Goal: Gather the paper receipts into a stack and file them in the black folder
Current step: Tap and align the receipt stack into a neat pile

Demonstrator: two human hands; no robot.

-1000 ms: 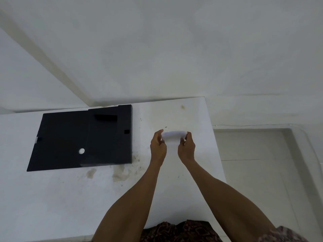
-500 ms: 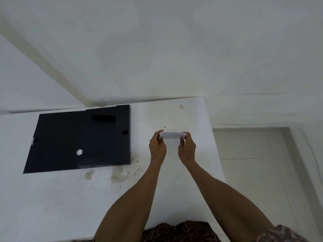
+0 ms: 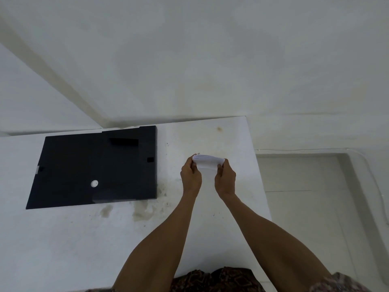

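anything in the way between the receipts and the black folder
Nothing visible does. The left hand and right hand hold the receipt stack, and the white table between it and the black folder to its left shows only stains.

The person wore a dark brown garment (image 3: 216,279) printed with a lighter, angular pattern, which showed along the bottom edge between the arms. A patch of similar printed cloth (image 3: 341,283) showed at the lower right corner, paler and blurred. The left forearm (image 3: 160,239) and right forearm (image 3: 273,234) were bare, as were the left hand (image 3: 190,175) and right hand (image 3: 226,178).
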